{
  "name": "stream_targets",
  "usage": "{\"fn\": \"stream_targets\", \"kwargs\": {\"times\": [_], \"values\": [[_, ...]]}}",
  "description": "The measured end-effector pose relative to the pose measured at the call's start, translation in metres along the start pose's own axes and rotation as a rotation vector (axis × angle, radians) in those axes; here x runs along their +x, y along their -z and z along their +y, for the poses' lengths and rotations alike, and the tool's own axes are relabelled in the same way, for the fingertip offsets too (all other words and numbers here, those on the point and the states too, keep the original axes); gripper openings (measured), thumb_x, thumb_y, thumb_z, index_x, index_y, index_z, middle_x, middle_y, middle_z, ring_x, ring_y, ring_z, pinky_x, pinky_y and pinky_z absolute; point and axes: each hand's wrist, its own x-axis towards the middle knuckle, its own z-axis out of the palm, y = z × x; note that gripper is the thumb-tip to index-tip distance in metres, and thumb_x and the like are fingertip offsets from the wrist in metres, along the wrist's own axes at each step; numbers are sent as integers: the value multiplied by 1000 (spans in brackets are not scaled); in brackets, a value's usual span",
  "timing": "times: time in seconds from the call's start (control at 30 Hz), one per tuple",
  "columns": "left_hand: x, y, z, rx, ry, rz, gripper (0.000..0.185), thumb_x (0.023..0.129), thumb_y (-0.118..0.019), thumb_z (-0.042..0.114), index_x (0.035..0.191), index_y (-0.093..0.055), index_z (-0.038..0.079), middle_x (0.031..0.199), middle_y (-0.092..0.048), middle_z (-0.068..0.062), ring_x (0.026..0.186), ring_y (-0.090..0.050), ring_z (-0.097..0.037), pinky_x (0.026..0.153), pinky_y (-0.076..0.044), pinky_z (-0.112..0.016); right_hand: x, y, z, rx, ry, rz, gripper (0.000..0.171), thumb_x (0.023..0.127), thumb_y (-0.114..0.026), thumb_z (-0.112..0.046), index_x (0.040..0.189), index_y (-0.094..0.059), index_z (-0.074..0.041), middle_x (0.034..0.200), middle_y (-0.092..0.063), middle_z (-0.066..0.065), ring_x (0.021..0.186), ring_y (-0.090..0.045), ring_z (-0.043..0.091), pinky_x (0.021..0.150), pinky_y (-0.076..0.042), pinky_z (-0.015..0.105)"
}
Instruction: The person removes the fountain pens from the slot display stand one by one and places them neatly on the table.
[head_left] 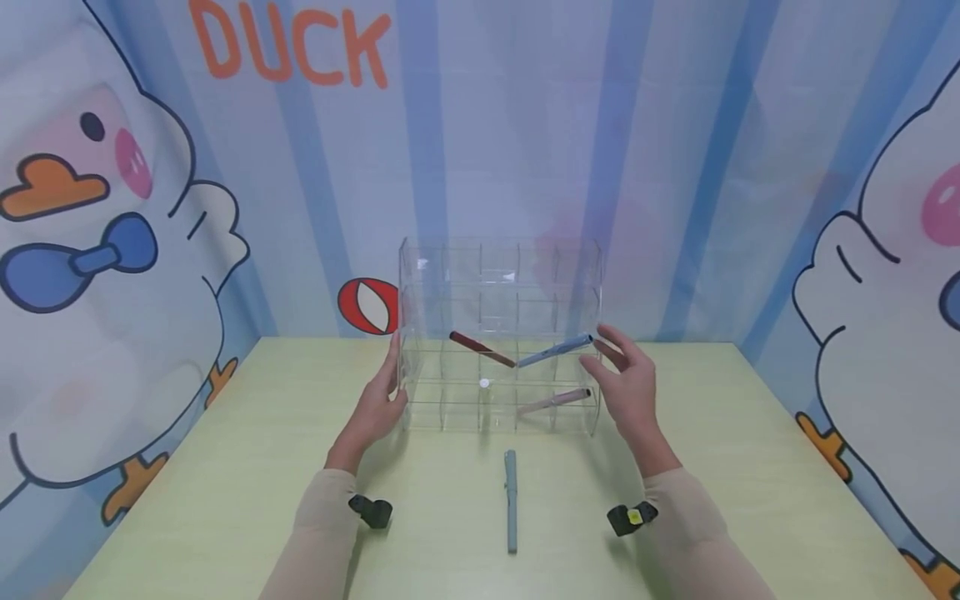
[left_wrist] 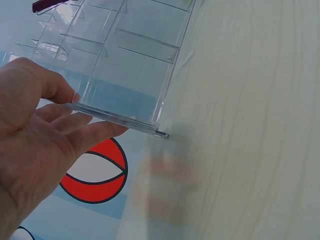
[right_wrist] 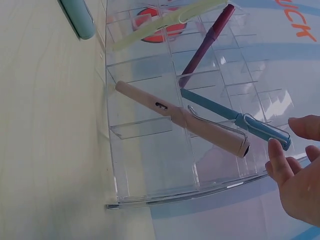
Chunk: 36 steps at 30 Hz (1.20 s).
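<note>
A clear acrylic rack (head_left: 498, 292) with several compartments stands upright on the table. My left hand (head_left: 381, 406) grips its left side wall, thumb and fingers on either face of the edge, as the left wrist view shows. My right hand (head_left: 628, 385) is at the rack's right side, thumb and fingers apart, a fingertip right at the cap end of a blue pen (head_left: 555, 350). This pen lies slanted in the rack, its lower end close to that of a dark red pen (head_left: 482, 348). Below it slants a pink pen (head_left: 555, 402). The right wrist view also shows a pale yellow-green pen (right_wrist: 197, 10).
A grey-green pen (head_left: 512, 502) lies on the table (head_left: 225, 467) in front of the rack, between my forearms. Behind the rack hangs a blue striped backdrop (head_left: 510, 125) with cartoon ducks and a printed red ball (head_left: 352, 305).
</note>
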Motion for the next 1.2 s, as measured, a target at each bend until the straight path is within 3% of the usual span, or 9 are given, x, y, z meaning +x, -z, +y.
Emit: {"fn": "stream_targets", "kwargs": {"times": [0.3,0.53,0.63,0.7,0.8,0.87,0.93,1.07,1.2], "values": [[0,0,-2,-3,-13,3,95,95,-46,-13,161,5,33,167,-6,-5,150,-18,-31,115,-30,-50,10,-4,1,79,-60,-49,57,89,-65,8,144,-49,4,142,-50,22,124,-56,37,73,-60,24],[0,-2,-4,-12,-13,2,92,95,-45,-13,162,3,27,167,-6,-6,150,-17,-33,115,-29,-53,17,-9,0,11,-100,-104,58,91,-66,6,145,-49,0,137,-56,19,112,-64,29,66,-60,25],[-4,1,13,-14,-19,-4,89,95,-45,-14,162,3,18,167,-6,-13,149,-18,-38,114,-29,-54,20,-10,1,-15,-96,-139,55,91,-66,6,144,-52,0,135,-56,21,107,-67,26,65,-60,26],[-4,2,14,-18,-21,-3,88,95,-45,-15,162,3,17,166,-6,-14,149,-18,-38,114,-29,-55,21,-11,2,-26,-91,-161,54,91,-65,6,143,-52,0,135,-56,22,108,-66,29,66,-60,27],[-3,2,9,-19,-14,-1,90,95,-45,-14,162,2,20,167,-7,-11,149,-18,-36,115,-29,-54,23,-12,2,-30,-82,-182,52,91,-63,7,142,-53,2,135,-56,25,114,-61,40,66,-61,27],[1,0,-2,-20,-12,4,92,95,-46,-14,162,2,27,167,-7,-6,150,-18,-33,115,-29,-53,23,-12,2,-41,-77,-187,51,92,-62,8,142,-53,2,134,-57,25,114,-61,42,66,-60,27],[1,0,-2,-21,-10,3,92,96,-46,-13,162,2,29,167,-7,-5,150,-18,-31,115,-29,-52,24,-13,2,-48,-72,-187,51,92,-61,10,141,-54,2,132,-58,25,113,-61,42,66,-60,27],[-1,0,5,-21,-15,6,91,95,-45,-14,162,2,24,167,-6,-7,150,-18,-33,115,-29,-53,25,-13,2,-53,-65,-179,49,91,-60,12,139,-55,3,129,-59,26,112,-62,41,66,-60,26],[-7,3,26,-23,-23,-1,86,94,-44,-16,162,1,13,166,-6,-15,148,-18,-39,114,-29,-55,26,-14,3,-52,-57,-169,48,90,-60,14,137,-57,5,127,-60,26,111,-63,40,65,-60,26]]}}
